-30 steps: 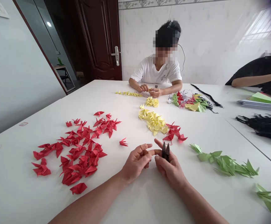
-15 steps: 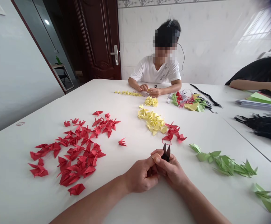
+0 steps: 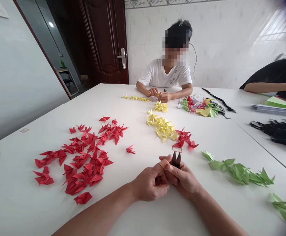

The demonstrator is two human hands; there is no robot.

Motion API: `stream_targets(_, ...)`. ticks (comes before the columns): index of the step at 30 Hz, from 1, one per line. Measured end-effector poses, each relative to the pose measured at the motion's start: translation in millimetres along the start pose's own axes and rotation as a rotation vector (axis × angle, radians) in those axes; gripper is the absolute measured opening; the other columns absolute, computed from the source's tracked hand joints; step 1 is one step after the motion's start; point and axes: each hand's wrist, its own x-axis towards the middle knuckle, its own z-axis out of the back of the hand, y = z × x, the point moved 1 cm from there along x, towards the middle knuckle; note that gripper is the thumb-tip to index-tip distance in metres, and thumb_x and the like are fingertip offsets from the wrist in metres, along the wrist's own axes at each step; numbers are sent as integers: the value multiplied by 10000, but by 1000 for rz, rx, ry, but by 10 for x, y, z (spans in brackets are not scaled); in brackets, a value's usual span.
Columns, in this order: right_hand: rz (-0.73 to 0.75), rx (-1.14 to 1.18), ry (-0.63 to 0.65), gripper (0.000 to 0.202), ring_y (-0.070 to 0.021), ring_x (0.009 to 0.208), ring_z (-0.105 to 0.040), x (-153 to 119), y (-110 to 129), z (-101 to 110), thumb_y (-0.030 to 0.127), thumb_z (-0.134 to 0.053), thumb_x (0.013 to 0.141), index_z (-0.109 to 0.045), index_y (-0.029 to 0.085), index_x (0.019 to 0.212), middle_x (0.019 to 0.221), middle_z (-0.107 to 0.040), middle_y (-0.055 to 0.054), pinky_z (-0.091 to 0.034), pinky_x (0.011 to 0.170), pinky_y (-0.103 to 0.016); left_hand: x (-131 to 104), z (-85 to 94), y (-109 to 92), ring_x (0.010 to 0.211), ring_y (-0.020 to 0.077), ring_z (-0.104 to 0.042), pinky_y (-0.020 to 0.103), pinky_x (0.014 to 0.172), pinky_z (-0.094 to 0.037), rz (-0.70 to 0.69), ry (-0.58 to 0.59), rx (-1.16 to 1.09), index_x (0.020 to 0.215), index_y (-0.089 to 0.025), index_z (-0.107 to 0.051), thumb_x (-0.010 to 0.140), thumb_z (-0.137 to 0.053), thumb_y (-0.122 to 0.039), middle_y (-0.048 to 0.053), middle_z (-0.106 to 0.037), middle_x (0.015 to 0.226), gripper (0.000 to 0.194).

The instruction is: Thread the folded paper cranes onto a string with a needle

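Both hands meet low in the middle of the view, above the white table point(image 3: 143, 213). My left hand point(image 3: 151, 183) is closed, its fingertips pinching a thin, pale string-like piece that loops near the thumb. Against it, my right hand point(image 3: 183, 178) is wrapped round small dark scissors point(image 3: 176, 160), whose two pointed blades stick up slightly apart. Red paper cranes point(image 3: 89, 164) lie spread out on the left, with a single red crane point(image 3: 130, 149) nearer my hands. Just beyond the blades are more red cranes point(image 3: 183, 139).
Yellow cranes point(image 3: 162, 127) lie ahead and green cranes point(image 3: 241, 173) to the right. Across the table, a person in white point(image 3: 166, 75) handles a yellow string of cranes point(image 3: 135, 98). A mixed pile point(image 3: 202, 106), black cords point(image 3: 280, 132) and coloured paper point(image 3: 278, 105) are farther right.
The whole view has shifted slightly, so the table items appear a little farther right. Both hands keep nearly the same pose, with the scissors still in the right one.
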Motion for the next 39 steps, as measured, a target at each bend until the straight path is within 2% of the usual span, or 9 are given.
stream_targets(4, -4, -15, -52, 276, -45, 405, -237, 4, -7, -15, 394, -693, 651, -607, 162, 773, 397, -305, 92, -213, 435, -215, 6, 1, 3, 555, 83, -396, 211, 553, -357, 39, 16, 18, 1391, -272, -148, 721, -494, -115, -56, -406, 623, 771)
stream_targets(9, 34, 61, -9, 339, -54, 397, -237, 11, -11, 0, 415, -653, 691, -613, 183, 935, 395, -306, 91, -201, 422, -210, -2, -17, -1, 566, 83, -411, 214, 563, -364, 37, -9, -12, 1369, -269, -229, 745, -507, -149, -45, -431, 644, 694)
stream_targets(11, 63, 125, -4, 416, -51, 385, -222, 18, 0, 4, 446, -609, 716, -579, 220, 1063, 469, -432, 65, -179, 398, -211, 5, -9, -2, 585, 83, -424, 219, 584, -376, 31, -100, -105, 1340, -244, -294, 775, -512, -195, -32, -446, 667, 608)
stream_targets(13, 94, 147, -31, 463, -45, 378, -199, 21, 9, -2, 468, -554, 749, -506, 291, 1174, 684, -588, 22, -151, 374, -217, 24, 19, -2, 663, 91, -457, 232, 649, -398, 40, -277, -246, 1278, -213, -374, 783, -535, -244, -4, -480, 750, 521)
stream_targets(15, 129, 102, -45, 497, -45, 383, -199, 16, 4, -21, 479, -508, 781, -409, 360, 1254, 930, -632, -12, -148, 370, -227, 52, 56, -4, 750, 102, -473, 247, 720, -404, 71, -422, -375, 1184, -181, -447, 762, -580, -274, 28, -511, 856, 452)
stream_targets(17, 165, 9, -32, 541, -49, 396, -225, 1, -17, -45, 485, -483, 802, -319, 388, 1308, 1061, -616, -38, -167, 382, -235, 83, 88, -12, 750, 102, -472, 248, 724, -403, 115, -475, -446, 1093, -156, -499, 745, -606, -301, 38, -536, 859, 392)
stream_targets(21, 249, -181, -15, 596, -53, 417, -278, -32, -62, -71, 497, -431, 833, -203, 373, 1370, 1157, -573, -80, -222, 395, -238, 110, 130, -28, 667, 98, -463, 243, 658, -403, 165, -518, -470, 961, -139, -568, 745, -599, -353, 13, -542, 718, 306)
stream_targets(26, 284, -287, 17, 579, -53, 432, -285, -41, -77, -59, 476, -393, 860, -186, 346, 1385, 1162, -561, -96, -249, 402, -236, 99, 153, -27, 643, 98, -459, 260, 687, -402, 150, -499, -534, 825, -139, -588, 718, -627, -279, 12, -570, 667, 180)
stream_targets(39, 282, -334, 30, 574, -57, 458, -290, -46, -91, -63, 462, -397, 864, -189, 347, 1386, 1125, -565, -90, -254, 408, -224, 98, 170, 38, 663, 109, -523, 269, 691, -408, 174, -480, -608, 785, -140, -591, 728, -605, -235, 25, -607, 676, 112)
